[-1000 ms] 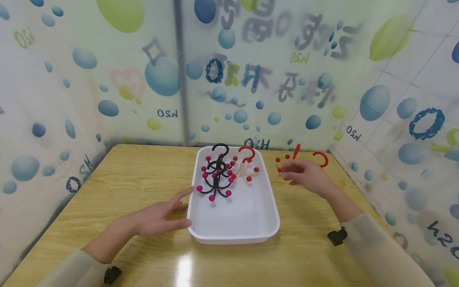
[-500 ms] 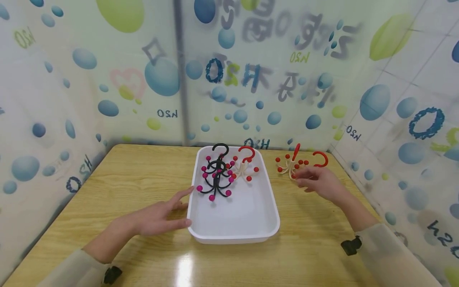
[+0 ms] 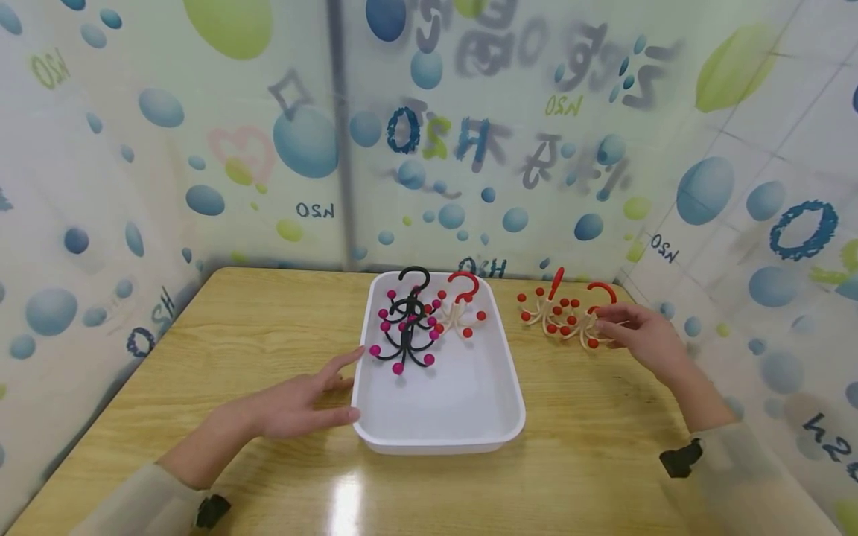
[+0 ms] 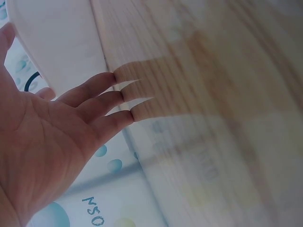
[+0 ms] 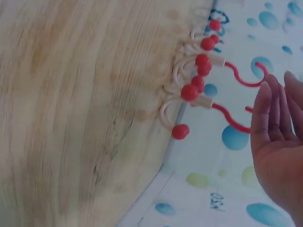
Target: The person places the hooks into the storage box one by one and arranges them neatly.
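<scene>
My left hand (image 3: pixel 295 406) rests with spread fingers against the left wall of the white tray (image 3: pixel 439 417); its palm shows in the left wrist view. Inside the tray, at the back, stand black multi-arm hook hangers (image 3: pixel 405 339) tipped with magenta balls, and a cream one (image 3: pixel 457 316) with red balls and a red hook. My right hand (image 3: pixel 643 339) is at a cream-and-red hook hanger (image 3: pixel 586 327) on the table, fingers extended beside its red hook (image 5: pixel 232 120). Whether they touch it I cannot tell. A second cream-and-red hanger (image 3: pixel 541 313) stands just left of it.
The light wood table (image 3: pixel 268 327) backs onto a wall (image 3: pixel 402 149) covered with printed blue and green bubbles and letters. A side wall (image 3: pixel 751 223) rises close to my right arm.
My right hand has moved right, from in front of the left cream hanger to the right one, which it had partly covered. My left hand stays at the tray.
</scene>
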`<state>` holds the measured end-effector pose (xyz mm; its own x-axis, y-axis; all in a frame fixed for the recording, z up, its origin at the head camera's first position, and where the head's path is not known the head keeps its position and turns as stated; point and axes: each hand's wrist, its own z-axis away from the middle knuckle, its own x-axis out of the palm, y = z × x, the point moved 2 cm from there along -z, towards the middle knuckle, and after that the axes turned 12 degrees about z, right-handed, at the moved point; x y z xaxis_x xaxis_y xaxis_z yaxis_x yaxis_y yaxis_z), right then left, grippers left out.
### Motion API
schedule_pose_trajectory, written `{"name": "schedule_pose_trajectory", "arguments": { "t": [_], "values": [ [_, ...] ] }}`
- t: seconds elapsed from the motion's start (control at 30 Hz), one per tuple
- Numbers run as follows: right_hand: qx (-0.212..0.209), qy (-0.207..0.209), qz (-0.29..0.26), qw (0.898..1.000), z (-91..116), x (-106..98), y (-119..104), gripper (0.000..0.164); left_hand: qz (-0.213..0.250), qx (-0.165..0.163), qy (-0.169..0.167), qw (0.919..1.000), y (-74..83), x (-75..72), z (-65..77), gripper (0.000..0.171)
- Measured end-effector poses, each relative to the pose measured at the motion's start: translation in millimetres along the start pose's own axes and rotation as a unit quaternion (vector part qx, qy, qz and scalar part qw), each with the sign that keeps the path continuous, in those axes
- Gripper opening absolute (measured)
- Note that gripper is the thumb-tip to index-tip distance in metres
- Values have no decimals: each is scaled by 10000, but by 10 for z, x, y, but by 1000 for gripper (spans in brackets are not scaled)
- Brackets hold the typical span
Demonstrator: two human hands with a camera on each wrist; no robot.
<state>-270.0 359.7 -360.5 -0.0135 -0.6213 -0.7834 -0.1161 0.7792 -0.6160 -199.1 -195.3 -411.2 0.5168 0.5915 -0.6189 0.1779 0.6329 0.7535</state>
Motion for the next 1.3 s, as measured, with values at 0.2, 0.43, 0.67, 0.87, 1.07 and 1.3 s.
{"name": "schedule_pose_trajectory", "arguments": {
  "t": [0.2,0.43,0.67,0.87,1.07,1.3],
  "values": [
    [338,604,-249,9973,-101,-129,173,55,-71,31,28,10000,-6,2,-4,87],
    [492,759,-341,9953,-228,-92,269,63,-63,30,3,10000,-18,5,-7,87],
    [832,891,-377,9918,-357,-19,276,56,30,25,-21,10000,-35,15,-22,87],
    [1073,1109,-259,9877,-402,-9,254,53,13,102,-5,9999,-29,8,-14,88],
    [948,1514,-410,9831,-358,-81,267,52,79,16,-17,10000,-21,7,-16,88],
    [767,1746,-488,9804,-221,-165,224,49,36,-33,-15,10000,-30,10,-16,87]
  ]
}}
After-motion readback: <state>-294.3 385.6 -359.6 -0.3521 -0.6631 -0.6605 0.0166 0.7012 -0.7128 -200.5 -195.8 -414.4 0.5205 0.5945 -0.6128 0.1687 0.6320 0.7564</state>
